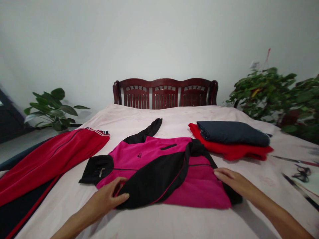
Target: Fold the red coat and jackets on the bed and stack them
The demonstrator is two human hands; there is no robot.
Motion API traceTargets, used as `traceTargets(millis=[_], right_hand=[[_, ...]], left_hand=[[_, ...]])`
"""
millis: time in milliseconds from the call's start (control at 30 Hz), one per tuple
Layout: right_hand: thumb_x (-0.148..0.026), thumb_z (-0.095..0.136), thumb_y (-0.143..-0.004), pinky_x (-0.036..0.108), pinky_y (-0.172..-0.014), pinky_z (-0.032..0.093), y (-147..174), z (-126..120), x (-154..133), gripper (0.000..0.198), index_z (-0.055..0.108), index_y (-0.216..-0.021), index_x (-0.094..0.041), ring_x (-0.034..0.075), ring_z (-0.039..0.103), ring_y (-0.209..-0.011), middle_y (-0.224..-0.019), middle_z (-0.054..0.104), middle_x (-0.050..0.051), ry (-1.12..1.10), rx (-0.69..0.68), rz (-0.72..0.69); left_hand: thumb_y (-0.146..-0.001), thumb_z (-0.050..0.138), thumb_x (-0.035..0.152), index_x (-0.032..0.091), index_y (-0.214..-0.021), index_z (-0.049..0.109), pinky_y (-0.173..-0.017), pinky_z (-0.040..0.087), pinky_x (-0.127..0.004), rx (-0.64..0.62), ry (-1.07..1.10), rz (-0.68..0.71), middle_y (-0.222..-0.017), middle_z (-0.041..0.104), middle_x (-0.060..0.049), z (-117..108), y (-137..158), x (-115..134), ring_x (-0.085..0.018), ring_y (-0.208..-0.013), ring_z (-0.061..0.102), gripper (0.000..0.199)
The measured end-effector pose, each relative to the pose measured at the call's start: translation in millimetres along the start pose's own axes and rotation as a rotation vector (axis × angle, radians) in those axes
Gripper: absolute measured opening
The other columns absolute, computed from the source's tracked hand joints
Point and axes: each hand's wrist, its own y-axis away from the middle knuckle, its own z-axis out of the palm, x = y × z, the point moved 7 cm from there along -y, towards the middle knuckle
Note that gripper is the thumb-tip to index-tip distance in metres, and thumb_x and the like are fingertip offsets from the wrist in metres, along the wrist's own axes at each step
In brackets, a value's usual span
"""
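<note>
A magenta and black zip jacket (179, 179) lies on the bed, its collar to the left and its hem to the right. One black sleeve (154, 179) is laid across the front, while the other sleeve (147, 131) stretches toward the headboard. My left hand (107, 194) is at the near shoulder, thumb and fingers apart, touching the black fabric. At the hem end, my right hand (231, 179) rests its stretched fingertips on the jacket; its thumb is not clearly visible.
Folded dark blue (234, 132) and red clothes (231, 151) are stacked at right. Red track clothing (54, 156) spreads over the left edge. Glasses (301, 173) and thin long items lie far right. A wooden headboard (164, 94) and plants (269, 93) stand behind.
</note>
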Motion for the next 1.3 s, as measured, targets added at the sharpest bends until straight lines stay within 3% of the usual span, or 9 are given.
traceTargets(millis=[167,300,467,700,833,933,1067,1200,1300], right_hand=[[-0.057,0.062,-0.080,0.042,-0.094,0.048,27,18,-18,0.038,0.073,-0.102,-0.028,0.029,0.063,-0.106,-0.109,0.071,0.007,0.464,0.010,-0.222],[-0.047,0.050,-0.090,0.039,-0.086,0.048,30,25,-42,0.029,0.069,-0.085,-0.025,0.026,0.062,-0.096,-0.093,0.068,0.007,0.558,0.058,-0.378],[-0.047,0.042,-0.094,0.038,-0.086,0.048,23,20,-47,0.034,0.067,-0.089,-0.024,0.025,0.063,-0.095,-0.095,0.069,0.007,0.548,0.176,-0.384],[-0.051,0.034,-0.095,0.042,-0.087,0.049,18,36,-31,0.043,0.069,-0.093,-0.026,0.028,0.068,-0.095,-0.102,0.074,0.008,0.547,0.216,-0.355],[-0.057,0.035,-0.093,0.042,-0.088,0.049,9,15,-25,0.046,0.068,-0.094,-0.025,0.029,0.067,-0.098,-0.105,0.073,0.008,0.470,0.302,-0.293],[-0.058,0.036,-0.092,0.041,-0.084,0.050,1,15,-18,0.046,0.069,-0.095,-0.026,0.028,0.068,-0.096,-0.105,0.073,0.007,0.450,0.265,-0.252],[-0.054,0.035,-0.093,0.043,-0.084,0.051,0,35,-10,0.047,0.071,-0.091,-0.023,0.029,0.068,-0.092,-0.099,0.074,0.010,0.534,0.232,-0.292],[-0.052,0.035,-0.093,0.043,-0.085,0.051,3,42,-5,0.047,0.071,-0.095,-0.023,0.029,0.068,-0.092,-0.098,0.074,0.010,0.584,0.265,-0.306],[-0.051,0.033,-0.094,0.044,-0.085,0.051,3,43,-4,0.048,0.071,-0.097,-0.022,0.030,0.068,-0.093,-0.101,0.073,0.011,0.637,0.274,-0.301]], left_hand=[[-0.073,0.076,0.037,0.024,-0.136,0.053,-0.101,0.048,-0.048,0.460,-0.510,0.332,-0.133,0.061,-0.012,0,44,12,-0.033,-0.122,0.057,0.069],[-0.081,0.068,0.025,0.026,-0.131,0.056,-0.100,0.047,-0.048,0.551,-0.660,0.434,-0.134,0.057,-0.012,16,60,14,-0.032,-0.120,0.056,0.052],[-0.086,0.062,0.015,0.026,-0.117,0.063,-0.099,0.046,-0.046,0.690,-0.694,0.485,-0.123,0.058,-0.011,12,68,16,-0.029,-0.113,0.057,0.034],[-0.092,0.056,0.019,0.024,-0.100,0.068,-0.078,0.047,-0.034,0.581,-0.667,0.500,-0.097,0.068,-0.004,2,61,24,-0.020,-0.086,0.062,0.015],[-0.096,0.052,0.022,0.023,-0.104,0.068,-0.089,0.046,-0.034,0.652,-0.540,0.470,-0.103,0.072,-0.004,-36,52,31,-0.020,-0.097,0.065,0.018],[-0.097,0.047,0.029,0.023,-0.104,0.067,-0.090,0.047,-0.033,0.706,-0.396,0.246,-0.103,0.073,-0.004,-70,27,18,-0.020,-0.097,0.066,0.022],[-0.096,0.044,0.032,0.023,-0.101,0.065,-0.073,0.051,-0.029,0.535,-0.248,-0.050,-0.095,0.072,-0.002,-72,-9,-4,-0.018,-0.081,0.068,0.023],[-0.098,0.046,0.033,0.022,-0.110,0.060,-0.088,0.052,-0.033,0.720,-0.263,0.205,-0.109,0.066,-0.006,-53,18,15,-0.020,-0.098,0.065,0.021],[-0.091,0.060,0.036,0.023,-0.119,0.057,-0.091,0.053,-0.035,0.649,-0.327,0.378,-0.112,0.064,-0.007,-22,47,22,-0.022,-0.105,0.063,0.031]])
